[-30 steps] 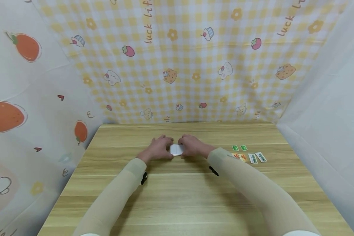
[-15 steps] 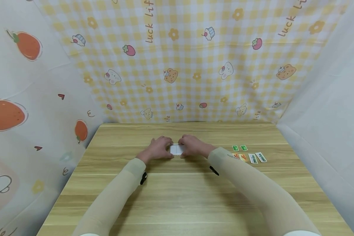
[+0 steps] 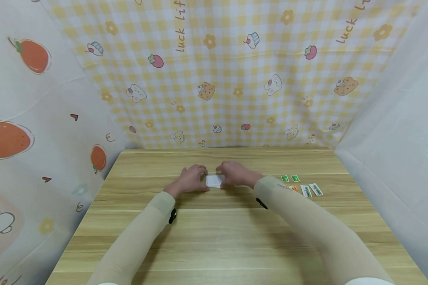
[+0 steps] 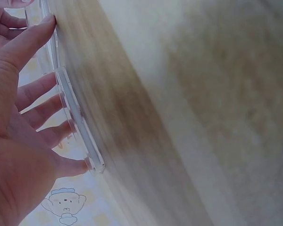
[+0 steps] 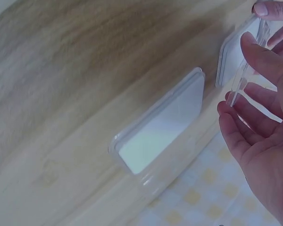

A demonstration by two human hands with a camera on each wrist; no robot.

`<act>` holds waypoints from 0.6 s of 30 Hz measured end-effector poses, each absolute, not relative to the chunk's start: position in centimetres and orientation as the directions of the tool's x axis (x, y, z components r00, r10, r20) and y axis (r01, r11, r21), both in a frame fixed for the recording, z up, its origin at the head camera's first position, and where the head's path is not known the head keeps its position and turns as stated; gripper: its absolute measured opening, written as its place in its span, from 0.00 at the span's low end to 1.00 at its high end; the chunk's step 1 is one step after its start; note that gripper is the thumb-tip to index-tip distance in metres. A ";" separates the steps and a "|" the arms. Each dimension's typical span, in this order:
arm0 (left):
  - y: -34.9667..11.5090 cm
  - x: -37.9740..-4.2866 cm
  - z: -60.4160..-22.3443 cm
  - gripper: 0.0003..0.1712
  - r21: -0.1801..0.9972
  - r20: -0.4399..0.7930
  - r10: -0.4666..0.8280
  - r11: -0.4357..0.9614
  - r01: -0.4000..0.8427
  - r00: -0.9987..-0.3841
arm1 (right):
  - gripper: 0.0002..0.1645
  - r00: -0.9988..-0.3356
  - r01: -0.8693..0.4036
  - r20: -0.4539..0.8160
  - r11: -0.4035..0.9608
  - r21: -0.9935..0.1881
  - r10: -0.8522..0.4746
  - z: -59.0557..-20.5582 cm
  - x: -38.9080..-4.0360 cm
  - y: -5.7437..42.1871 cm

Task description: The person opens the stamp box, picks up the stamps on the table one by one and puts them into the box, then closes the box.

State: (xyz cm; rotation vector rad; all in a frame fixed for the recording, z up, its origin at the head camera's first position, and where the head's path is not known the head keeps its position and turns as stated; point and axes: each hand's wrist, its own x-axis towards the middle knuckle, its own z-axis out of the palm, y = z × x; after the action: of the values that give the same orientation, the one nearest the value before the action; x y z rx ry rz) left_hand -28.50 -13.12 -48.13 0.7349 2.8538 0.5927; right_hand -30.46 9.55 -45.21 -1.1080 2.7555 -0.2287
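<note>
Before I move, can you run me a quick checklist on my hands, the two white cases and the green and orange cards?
1. Left hand on the case: ok.
2. Right hand holding the clear piece: ok.
3. Clear piece separate from case: cannot tell.
4. Other case lying on the table: ok.
5. Green cards uncovered: ok.
6. Orange cards uncovered: not ok, right sleeve overlaps them.

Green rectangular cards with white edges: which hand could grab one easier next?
Probably the right hand: it is nearer the green cards, while the left hand would have to reach past it. The right should first release the clear plastic piece it holds.
</note>
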 end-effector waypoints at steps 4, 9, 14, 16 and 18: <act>-13.3 -28.6 -48.3 0.38 0.415 -0.033 0.487 0.801 0.432 -0.873 | 0.41 -0.732 -0.629 -0.111 0.729 -0.271 -0.672 -44.8 -30.6 9.9; -13.4 -28.5 -48.4 0.34 0.424 -0.037 0.481 0.801 0.422 -0.876 | 0.36 -0.751 -0.584 -0.128 0.742 -0.329 -0.648 -43.9 -30.6 10.3; -13.3 -28.4 -48.3 0.32 0.415 -0.038 0.478 0.806 0.422 -0.877 | 0.32 -0.737 -0.604 -0.124 0.730 -0.320 -0.664 -42.8 -30.9 10.8; -13.3 -28.4 -48.2 0.32 0.407 -0.033 0.480 0.808 0.427 -0.877 | 0.31 -0.728 -0.618 -0.113 0.719 -0.318 -0.676 -42.5 -31.2 11.0; -13.2 -28.4 -48.2 0.32 0.395 -0.032 0.480 0.812 0.430 -0.877 | 0.30 -0.723 -0.624 -0.103 0.709 -0.329 -0.684 -42.1 -31.6 11.2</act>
State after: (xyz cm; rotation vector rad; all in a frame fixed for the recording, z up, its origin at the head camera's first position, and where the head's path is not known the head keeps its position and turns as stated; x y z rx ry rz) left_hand -28.38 -13.16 -48.21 0.7231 2.8655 0.5782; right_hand -31.62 11.21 -42.10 -1.0475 2.6995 -0.4020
